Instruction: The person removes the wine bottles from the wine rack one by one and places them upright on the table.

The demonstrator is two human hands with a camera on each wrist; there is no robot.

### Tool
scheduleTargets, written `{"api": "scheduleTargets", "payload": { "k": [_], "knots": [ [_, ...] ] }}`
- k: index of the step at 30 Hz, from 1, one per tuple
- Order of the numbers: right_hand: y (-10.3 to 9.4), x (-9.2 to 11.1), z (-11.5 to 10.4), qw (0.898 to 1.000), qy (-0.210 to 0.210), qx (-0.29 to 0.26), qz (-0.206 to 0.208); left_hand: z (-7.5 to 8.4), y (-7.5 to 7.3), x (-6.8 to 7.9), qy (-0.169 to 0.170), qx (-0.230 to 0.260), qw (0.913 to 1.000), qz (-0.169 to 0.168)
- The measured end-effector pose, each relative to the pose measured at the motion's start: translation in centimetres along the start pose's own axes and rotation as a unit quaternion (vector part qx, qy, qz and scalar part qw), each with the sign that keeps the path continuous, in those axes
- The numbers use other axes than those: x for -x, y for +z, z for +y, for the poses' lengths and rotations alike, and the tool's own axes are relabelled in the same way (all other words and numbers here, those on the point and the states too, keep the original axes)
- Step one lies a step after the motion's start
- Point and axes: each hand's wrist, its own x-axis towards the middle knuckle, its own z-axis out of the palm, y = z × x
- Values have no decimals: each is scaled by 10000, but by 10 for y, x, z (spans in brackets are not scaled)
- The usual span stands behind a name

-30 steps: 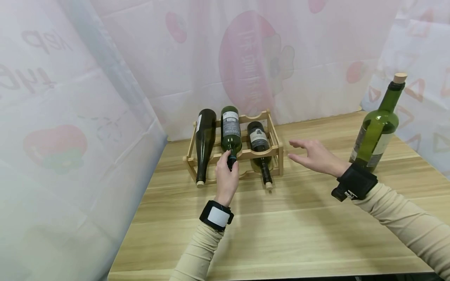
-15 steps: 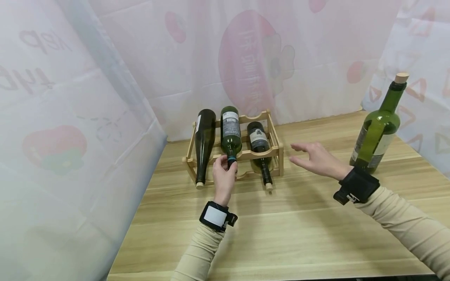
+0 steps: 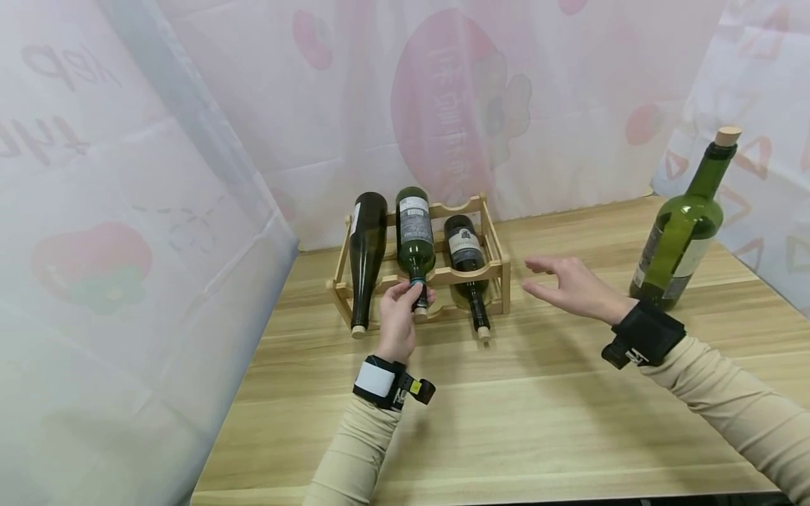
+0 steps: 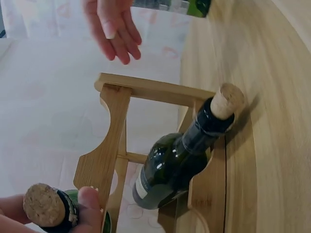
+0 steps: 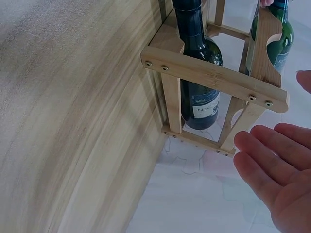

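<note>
1. At the left end of the wooden rack point(image 3: 496, 270), a dark bottle point(image 3: 368, 246) lies neck forward on the upper tier, its pale cork point(image 3: 358, 332) toward the person. Neither hand touches it, and it lies as it did a second ago
2. Just right of it, the left hand point(image 3: 399, 316) pinches a bottle neck between thumb and fingers. The change is here: a second ago the fingers covered the end of the neck, while now the hand has turned and slid left, so the bottle's end cork point(image 3: 420, 315) shows
3. Running back from that grip, the green bottle point(image 3: 415, 232) lies in the middle of the upper tier, in much the same spot as before. I judge that the hold was altered rather than the bottle shifted, and that it is about seated; whether the rack bears its full weight I cannot tell
4. Farther right, the lower bottle point(image 3: 465, 246) lies unmoved, its neck jutting out beneath the upper front rail
5. Beyond the rack, the right hand point(image 3: 572, 284) hangs above the table point(image 3: 506, 422), thumb and fingers wide apart, holding nothing, much as before; the work seems left to the other hand
6. Farthest right, the standing bottle point(image 3: 680, 239) is upright and corked, well apart from the rack
</note>
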Motion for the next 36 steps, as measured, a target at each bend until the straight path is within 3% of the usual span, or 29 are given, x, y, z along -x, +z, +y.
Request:
{"api": "scheduleTargets", "payload": {
  "k": [5,14,17,19,21,26,32,34,36],
  "knots": [
    [0,-3,-3,9999,-44,-74,99,-2,-2,-2,-124,321,9992,-191],
    [2,-25,-24,9944,30,-651,831,-2,1,0,-160,357,9990,-203],
    [3,-38,-32,9889,313,-1227,774,-1,1,0,-91,370,9991,-173],
    [4,-48,-37,9782,543,-1897,646,-1,2,1,-47,359,9992,-174],
    [6,-58,-40,9568,815,-2758,436,0,3,1,-2,357,9992,-186],
    [13,-85,-50,8793,1459,-4521,-326,4,4,2,130,430,9989,-157],
    [25,-111,-60,8011,1948,-5593,-865,12,9,9,283,410,9986,-173],
    [32,-118,-61,7818,2010,-5826,-949,13,12,14,256,369,9988,-209],
    [38,-123,-62,7687,2031,-5978,-1028,13,16,19,249,310,9988,-276]
  ]
}}
